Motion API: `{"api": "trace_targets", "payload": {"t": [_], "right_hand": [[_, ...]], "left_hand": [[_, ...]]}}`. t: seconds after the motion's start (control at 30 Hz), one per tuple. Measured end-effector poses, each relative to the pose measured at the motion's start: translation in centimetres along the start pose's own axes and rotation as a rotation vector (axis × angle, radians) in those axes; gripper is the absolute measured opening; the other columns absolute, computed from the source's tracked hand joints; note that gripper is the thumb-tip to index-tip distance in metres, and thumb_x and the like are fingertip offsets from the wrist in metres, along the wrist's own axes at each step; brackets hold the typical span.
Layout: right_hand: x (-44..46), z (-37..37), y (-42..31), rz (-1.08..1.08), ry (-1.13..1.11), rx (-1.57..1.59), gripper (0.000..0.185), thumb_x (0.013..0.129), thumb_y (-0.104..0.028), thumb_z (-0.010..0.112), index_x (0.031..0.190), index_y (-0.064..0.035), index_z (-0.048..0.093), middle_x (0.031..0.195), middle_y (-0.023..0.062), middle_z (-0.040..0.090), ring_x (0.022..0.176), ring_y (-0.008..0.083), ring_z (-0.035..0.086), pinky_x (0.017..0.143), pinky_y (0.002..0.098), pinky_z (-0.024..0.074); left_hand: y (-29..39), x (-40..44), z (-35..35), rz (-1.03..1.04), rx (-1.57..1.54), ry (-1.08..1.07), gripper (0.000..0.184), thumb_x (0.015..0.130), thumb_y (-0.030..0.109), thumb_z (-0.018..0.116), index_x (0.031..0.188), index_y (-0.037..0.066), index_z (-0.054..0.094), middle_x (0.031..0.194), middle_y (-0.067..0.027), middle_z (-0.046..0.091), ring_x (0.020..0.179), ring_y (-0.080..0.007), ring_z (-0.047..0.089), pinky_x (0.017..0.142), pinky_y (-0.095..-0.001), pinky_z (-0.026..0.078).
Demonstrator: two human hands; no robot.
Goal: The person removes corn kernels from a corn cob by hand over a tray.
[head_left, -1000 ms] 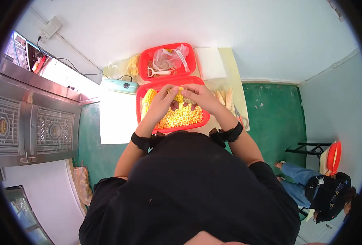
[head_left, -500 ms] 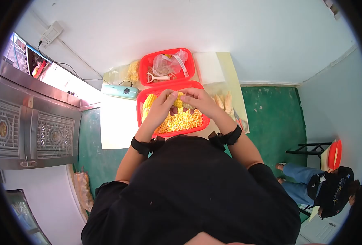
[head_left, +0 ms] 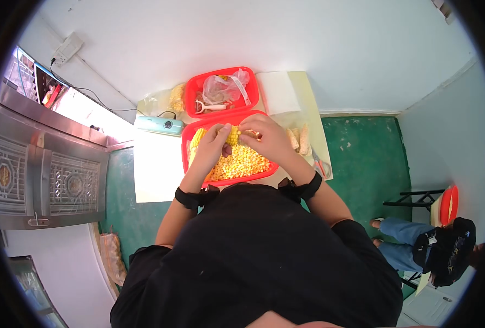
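A yellow corn cob is held over the front red basket, with the fingers of my left hand wrapped round it. My right hand is curled at the cob's right end, thumb and fingertips against it; its palm side is partly hidden. Loose corn kernels fill the basket below both hands. Another ear of corn rests at the basket's left side, beside my left hand. Several stripped cobs lie on the table right of the basket.
Behind stands a second red basket holding a plastic bag and a white peeler. A teal device with a cable sits left, scissors right. A person is at the far right near a red stool.
My right hand has shifted slightly on the cob, its fingers now more curled at the right end. The view has tilted a little. My left hand keeps its hold.
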State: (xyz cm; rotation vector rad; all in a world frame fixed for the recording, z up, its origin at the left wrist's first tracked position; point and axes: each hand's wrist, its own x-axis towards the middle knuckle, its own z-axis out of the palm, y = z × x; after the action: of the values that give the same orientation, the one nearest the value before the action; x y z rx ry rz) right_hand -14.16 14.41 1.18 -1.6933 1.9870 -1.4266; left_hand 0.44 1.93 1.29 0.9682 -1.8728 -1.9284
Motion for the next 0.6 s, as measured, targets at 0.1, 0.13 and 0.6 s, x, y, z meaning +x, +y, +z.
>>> {"api": "trace_targets", "payload": {"t": [0.1, 0.13, 0.6], "right_hand": [[-0.2, -0.4, -0.4, -0.008, -0.061, -0.144, 0.019, 0.084, -0.02, 0.068, 0.098, -0.0078, 0.065, 0.094, 0.0058, 0.064, 0.086, 0.024, 0.063, 0.07, 0.033, 0.0511], [-0.1, -0.5, -0.3, -0.02, -0.068, -0.168, 0.017, 0.085, -0.02, 0.067, 0.097, -0.0076, 0.064, 0.092, 0.0058, 0.064, 0.085, 0.0248, 0.063, 0.069, 0.0337, 0.0509], [0.2, 0.5, 0.2, -0.098, -0.001, -0.267, 0.012, 0.09, -0.015, 0.057, 0.088, -0.0057, 0.051, 0.081, 0.0097, 0.056, 0.077, 0.0294, 0.061, 0.061, 0.0409, 0.0491]], "left_hand": [[-0.1, 0.1, 0.0, 0.042, 0.106, 0.0, 0.041, 0.098, 0.042, 0.052, 0.103, 0.002, 0.059, 0.066, -0.0037, 0.056, 0.058, -0.0094, 0.056, 0.053, -0.0234, 0.043], [0.2, 0.3, 0.1, 0.034, 0.139, -0.017, 0.041, 0.098, 0.043, 0.053, 0.102, 0.002, 0.059, 0.065, -0.0034, 0.056, 0.057, -0.0094, 0.056, 0.053, -0.0234, 0.043], [0.1, 1.0, 0.7, 0.014, 0.094, 0.022, 0.043, 0.097, 0.044, 0.054, 0.102, 0.001, 0.059, 0.063, -0.0036, 0.056, 0.056, -0.0092, 0.056, 0.053, -0.0234, 0.044]]}}
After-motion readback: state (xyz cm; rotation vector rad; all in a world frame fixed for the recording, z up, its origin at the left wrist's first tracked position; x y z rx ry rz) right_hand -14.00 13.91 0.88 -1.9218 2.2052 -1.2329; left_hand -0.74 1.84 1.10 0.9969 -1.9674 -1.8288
